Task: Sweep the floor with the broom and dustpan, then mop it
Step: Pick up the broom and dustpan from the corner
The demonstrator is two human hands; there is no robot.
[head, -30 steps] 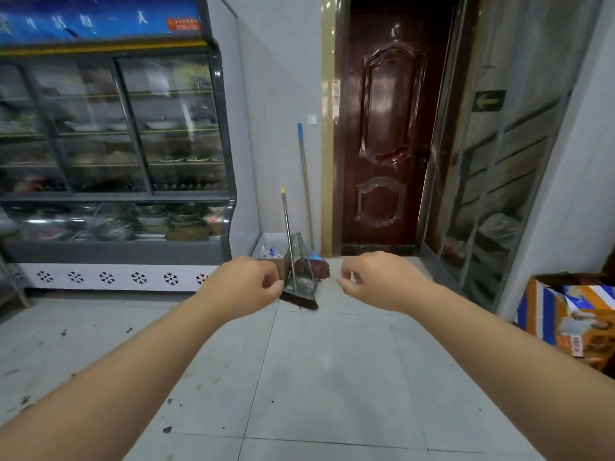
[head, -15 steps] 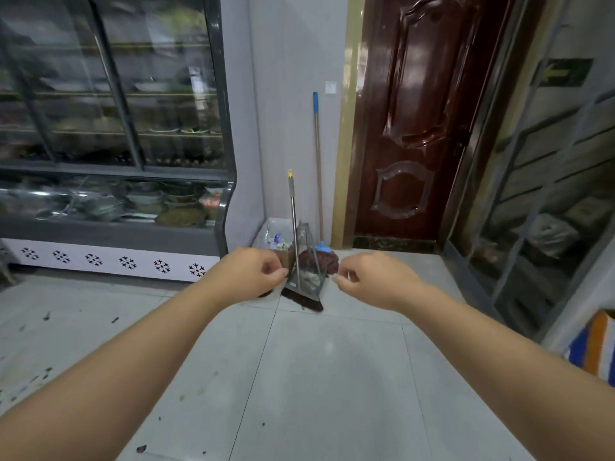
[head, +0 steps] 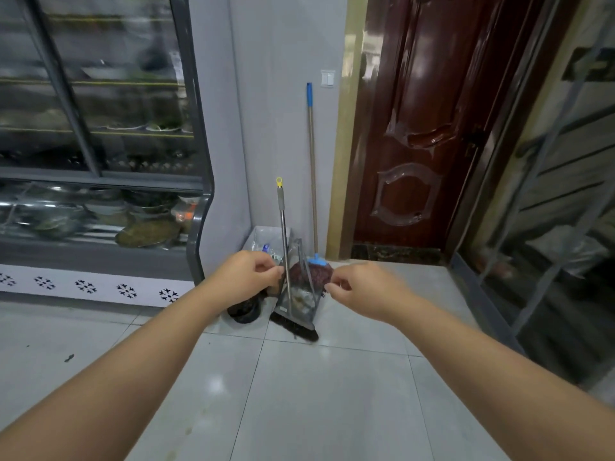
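Both hands are reaching emptily, fingers loosely curled; the broom (head: 283,247) is standing upright at frame centre, just beyond the left hand (head: 248,277), the right hand (head: 361,291) farther

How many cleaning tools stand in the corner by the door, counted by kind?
Broom: 1
Dustpan: 1
Mop: 1
Total: 3
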